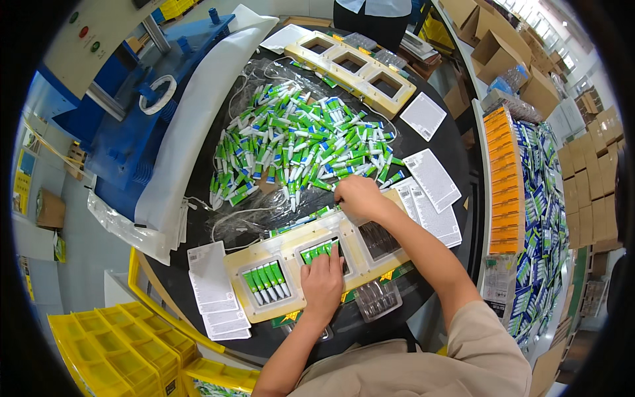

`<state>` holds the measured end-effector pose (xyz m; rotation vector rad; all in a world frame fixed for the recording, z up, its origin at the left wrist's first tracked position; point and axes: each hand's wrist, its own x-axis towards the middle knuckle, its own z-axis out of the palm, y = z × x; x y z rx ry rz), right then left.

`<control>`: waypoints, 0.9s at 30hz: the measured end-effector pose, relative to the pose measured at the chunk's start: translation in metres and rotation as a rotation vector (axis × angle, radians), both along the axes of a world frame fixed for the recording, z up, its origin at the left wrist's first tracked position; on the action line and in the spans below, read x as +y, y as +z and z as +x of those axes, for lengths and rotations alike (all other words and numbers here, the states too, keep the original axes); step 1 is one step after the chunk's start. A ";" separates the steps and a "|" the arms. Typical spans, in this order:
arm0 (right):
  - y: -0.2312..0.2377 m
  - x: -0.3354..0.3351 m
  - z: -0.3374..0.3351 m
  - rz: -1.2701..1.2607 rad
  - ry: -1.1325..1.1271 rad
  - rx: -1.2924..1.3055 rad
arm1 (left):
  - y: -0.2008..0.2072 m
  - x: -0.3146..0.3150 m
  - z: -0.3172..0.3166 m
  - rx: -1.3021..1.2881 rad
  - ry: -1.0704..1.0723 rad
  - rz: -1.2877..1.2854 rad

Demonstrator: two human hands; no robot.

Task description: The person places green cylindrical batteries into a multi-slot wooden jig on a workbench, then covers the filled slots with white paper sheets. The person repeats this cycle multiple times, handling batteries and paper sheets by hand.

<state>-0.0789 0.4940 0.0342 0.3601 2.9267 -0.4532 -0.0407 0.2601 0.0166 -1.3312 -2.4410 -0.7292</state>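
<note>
A pale yellow frame with three windows (239,281) lies in front of me. Its left window holds a row of green and white tubes (264,280). My left hand (322,279) is at the middle window, fingers stretched over the green tubes (316,252) in it. Clear plastic shows in the right window (379,241), partly hidden by my right forearm. My right hand (358,198) is closed at the near edge of a big heap of green, white and blue tubes (297,135). Its fingertips are by the tubes; what they pinch is hidden.
A second three-window frame (334,58) lies at the far side. White printed cards lie stacked at left (217,294) and right (433,178). A clear blister tray (377,299) sits by the near edge. Yellow crates (119,347) stand lower left; a person (372,16) stands opposite.
</note>
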 end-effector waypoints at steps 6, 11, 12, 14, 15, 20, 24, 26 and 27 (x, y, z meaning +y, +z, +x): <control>0.006 0.004 -0.026 0.101 0.234 -0.055 | -0.010 0.019 0.023 0.015 0.110 -0.029; 0.012 0.014 -0.044 0.151 0.479 -0.200 | -0.014 0.019 0.040 0.037 0.134 0.078; 0.012 0.017 -0.048 0.135 0.473 -0.273 | -0.014 0.019 0.043 0.024 0.131 0.115; 0.011 0.022 -0.051 0.108 0.475 -0.301 | -0.015 0.018 0.046 0.044 0.129 0.145; 0.009 0.025 -0.052 0.094 0.475 -0.316 | -0.015 0.018 0.046 0.033 0.127 0.154; -0.005 0.041 -0.049 0.019 0.436 -0.196 | -0.014 0.014 0.046 -0.016 0.216 0.102; -0.006 0.057 -0.035 -0.276 0.190 0.091 | -0.008 0.011 0.052 -0.059 0.253 0.001; -0.001 0.061 -0.015 -0.458 0.066 0.309 | -0.006 0.008 0.052 -0.023 0.182 -0.057; 0.003 0.061 -0.004 -0.519 -0.044 0.371 | -0.005 0.006 0.051 -0.013 0.148 -0.093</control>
